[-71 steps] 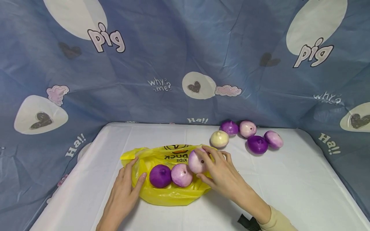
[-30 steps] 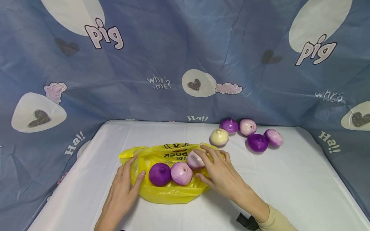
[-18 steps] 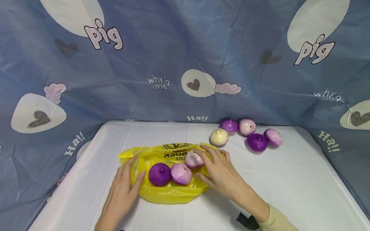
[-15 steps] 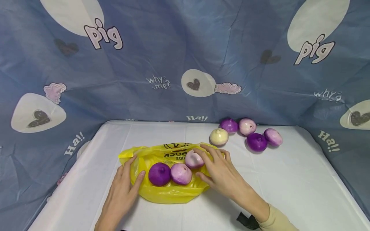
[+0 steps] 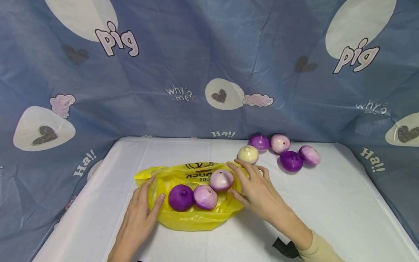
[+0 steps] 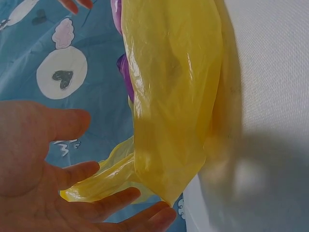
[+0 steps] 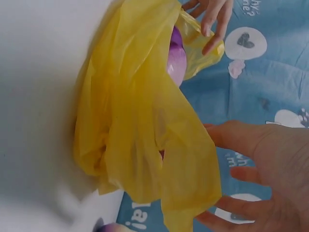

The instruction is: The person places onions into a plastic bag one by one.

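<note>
A yellow plastic bag (image 5: 186, 221) lies spread with its mouth up, and three onions sit in it. One is dark purple (image 5: 181, 197); two are a pale pinkish purple, the middle onion (image 5: 205, 197) and the right onion (image 5: 222, 180). My left hand (image 5: 139, 218) rests at the bag's left edge, fingers fairly straight, thumb apart; in the left wrist view the fingertips (image 6: 161, 215) meet the yellow film. At the right edge my right hand (image 5: 258, 191) has its fingers spread beside the right onion, gripping nothing. The right wrist view shows those fingers (image 7: 241, 137) against the bag's side.
Toward the back right of the white table (image 5: 327, 211) lie a cream onion (image 5: 248, 155), two dark purple onions (image 5: 291, 162) and two pale ones (image 5: 309, 155). A patterned blue cloth (image 5: 157, 120) hangs behind. A black strap (image 5: 286, 248) lies by the right sleeve.
The right hand has set the pale onion down in the bag, let it go and drawn away to the right. The left hand stays at the bag's left edge.
</note>
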A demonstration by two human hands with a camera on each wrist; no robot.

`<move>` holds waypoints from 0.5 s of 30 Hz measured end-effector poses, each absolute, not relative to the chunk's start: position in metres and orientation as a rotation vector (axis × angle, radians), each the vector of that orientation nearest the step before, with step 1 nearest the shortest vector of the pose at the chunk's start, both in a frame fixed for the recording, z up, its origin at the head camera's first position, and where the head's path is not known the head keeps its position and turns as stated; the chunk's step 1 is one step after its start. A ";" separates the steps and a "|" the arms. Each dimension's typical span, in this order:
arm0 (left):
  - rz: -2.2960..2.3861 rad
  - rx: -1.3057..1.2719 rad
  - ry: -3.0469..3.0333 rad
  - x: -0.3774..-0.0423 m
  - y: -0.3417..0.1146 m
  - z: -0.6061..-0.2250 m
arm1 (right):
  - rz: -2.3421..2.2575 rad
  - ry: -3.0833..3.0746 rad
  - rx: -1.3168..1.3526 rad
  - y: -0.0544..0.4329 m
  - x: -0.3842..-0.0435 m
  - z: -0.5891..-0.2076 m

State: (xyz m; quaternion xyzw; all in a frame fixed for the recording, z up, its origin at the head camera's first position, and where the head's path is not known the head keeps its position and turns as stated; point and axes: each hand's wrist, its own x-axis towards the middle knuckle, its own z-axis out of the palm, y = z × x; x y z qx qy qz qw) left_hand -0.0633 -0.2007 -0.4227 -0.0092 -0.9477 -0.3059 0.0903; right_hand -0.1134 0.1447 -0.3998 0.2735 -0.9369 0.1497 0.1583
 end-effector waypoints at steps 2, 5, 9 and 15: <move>-0.909 -0.035 -2.816 -0.064 -0.201 -0.423 | 0.436 -2.698 0.767 0.147 -0.114 -0.398; -0.909 -0.041 -2.816 -0.063 -0.201 -0.423 | 0.443 -2.696 0.749 0.151 -0.116 -0.396; -0.914 -0.041 -2.819 -0.063 -0.201 -0.423 | 0.452 -2.661 0.724 0.158 -0.119 -0.394; -0.900 -0.038 -2.810 -0.063 -0.202 -0.424 | 0.463 -2.669 0.662 0.170 -0.123 -0.391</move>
